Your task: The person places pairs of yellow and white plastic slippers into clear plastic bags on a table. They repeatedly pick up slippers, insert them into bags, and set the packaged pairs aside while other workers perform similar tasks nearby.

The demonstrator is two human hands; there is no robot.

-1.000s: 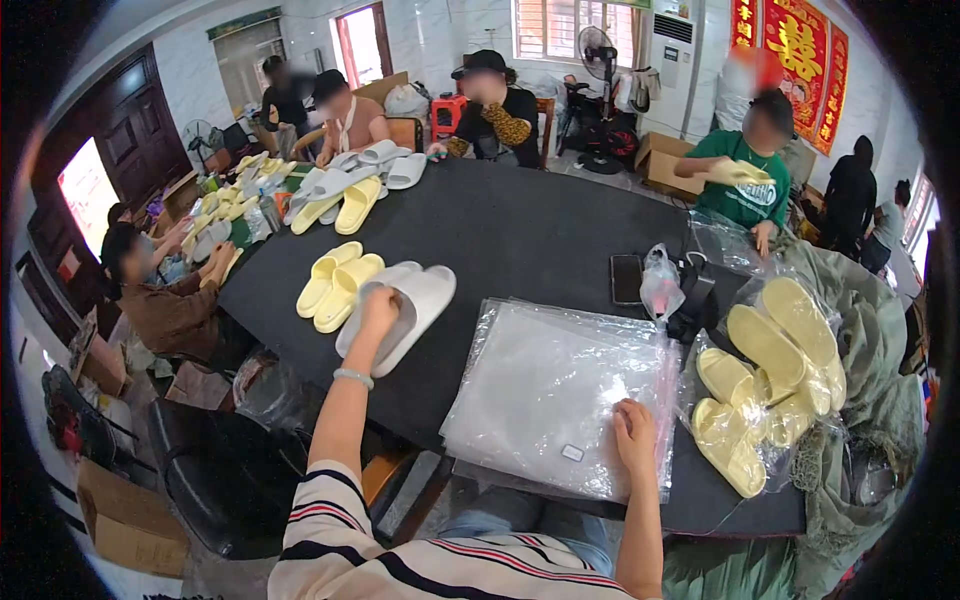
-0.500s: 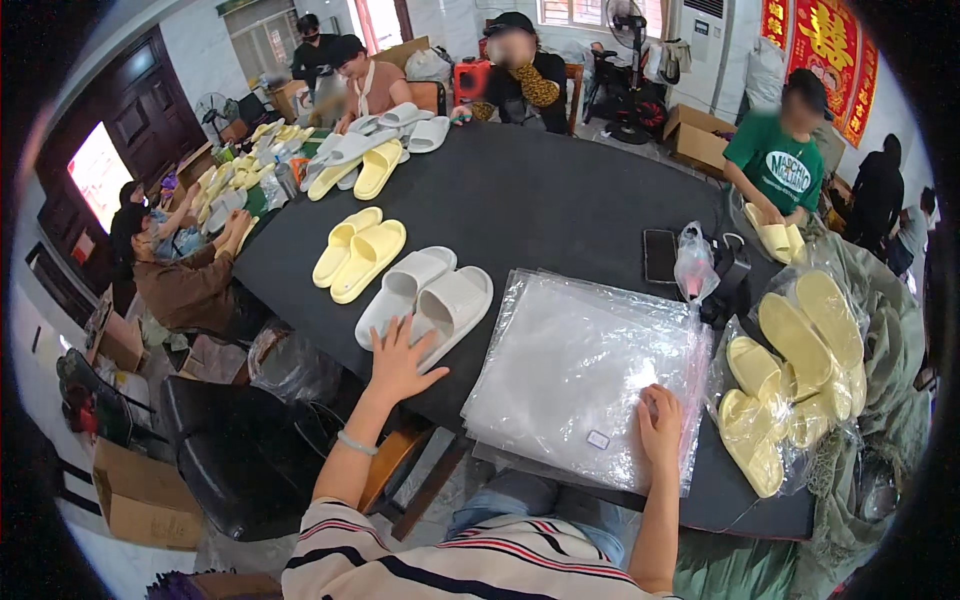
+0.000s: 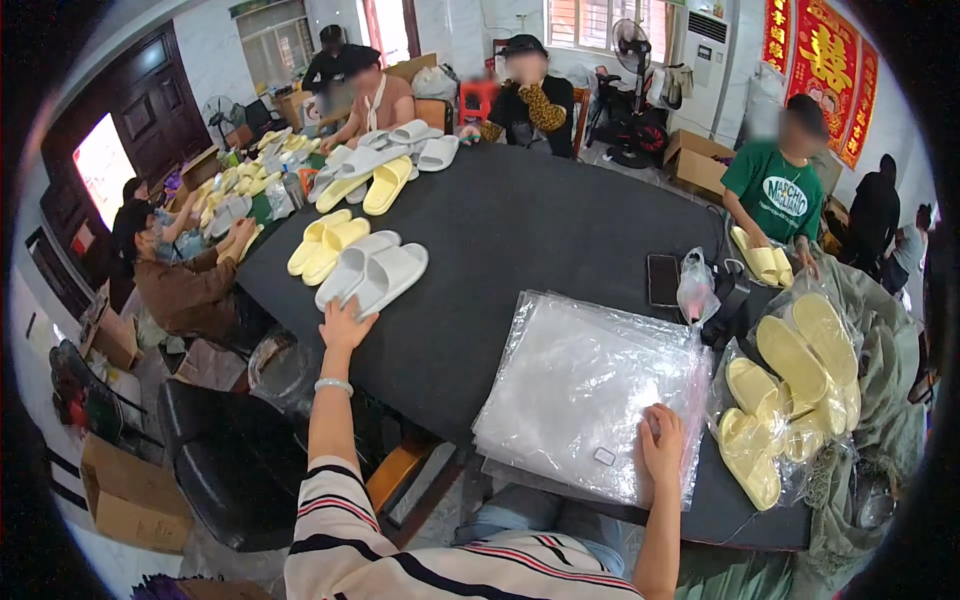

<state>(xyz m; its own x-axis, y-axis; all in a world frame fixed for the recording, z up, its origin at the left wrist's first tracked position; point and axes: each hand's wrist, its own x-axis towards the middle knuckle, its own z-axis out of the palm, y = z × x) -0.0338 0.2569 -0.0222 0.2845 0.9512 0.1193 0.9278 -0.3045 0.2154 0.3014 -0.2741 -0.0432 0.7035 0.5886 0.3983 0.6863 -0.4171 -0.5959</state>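
My left hand [image 3: 345, 324] reaches forward with fingers apart. It touches the near end of a pair of grey slippers [image 3: 393, 280], which lie side by side on the black table. Just beyond them sits a pair of pale yellow slippers [image 3: 340, 245]. My right hand [image 3: 662, 445] rests on the right part of a stack of clear plastic bags [image 3: 565, 385], its fingers loosely curved and nothing seen held in them. A small label shows on the top bag. Right of the stack lie yellow slippers in clear bags [image 3: 750, 470].
More grey and yellow slippers [image 3: 388, 185] are heaped at the table's far left. A phone [image 3: 662, 280] and a small plastic bag [image 3: 697, 290] lie beyond the stack. A person in green [image 3: 780, 190] handles yellow slippers at right. A black chair [image 3: 225, 450] stands at left.
The grey slippers have slid forward and left with my left hand, closer to the yellow pair. My right hand has stayed on the bag stack.
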